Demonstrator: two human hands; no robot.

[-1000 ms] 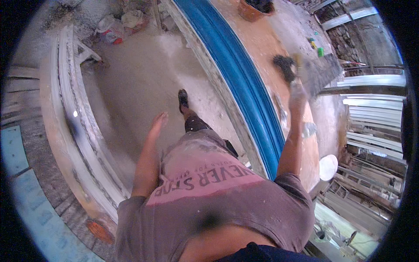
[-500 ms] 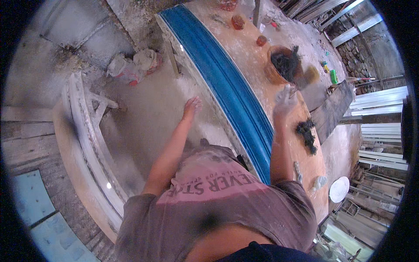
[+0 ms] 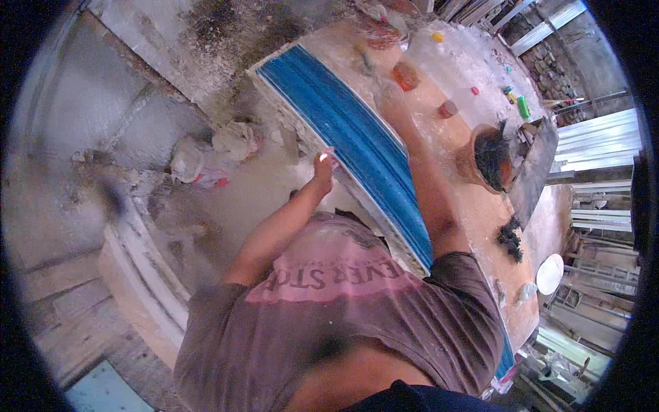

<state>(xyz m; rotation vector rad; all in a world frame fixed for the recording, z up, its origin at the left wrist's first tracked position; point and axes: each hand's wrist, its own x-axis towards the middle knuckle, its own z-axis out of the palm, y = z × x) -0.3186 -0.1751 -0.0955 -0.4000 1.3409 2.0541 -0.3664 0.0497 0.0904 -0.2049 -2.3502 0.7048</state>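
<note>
A long, curved blue panel (image 3: 343, 123) with a pale rim lies across in front of me. At its near rim is my left hand (image 3: 324, 172), apparently touching the edge; its fingers are mostly hidden from view. My right arm reaches forward over the panel to its far side. There my right hand (image 3: 390, 89) is smeared by motion, close to an orange-red lump (image 3: 405, 76), and its fingers do not show clearly. Beyond the panel, a tan board (image 3: 473, 196) carries a brown bucket (image 3: 472, 161) with dark, shaggy material in it.
A dark clump (image 3: 509, 240) lies on the tan board, near a round white disc (image 3: 550, 274). A reddish lump (image 3: 447, 108) and a green object (image 3: 524, 106) sit farther off. Whitish bags (image 3: 195, 163) stand on the floor at left, above another curved pale piece (image 3: 141, 254).
My right hand has swung forward and left from near the bucket to the panel's far side. My left hand has moved up and right to the near rim. The view has shifted.
</note>
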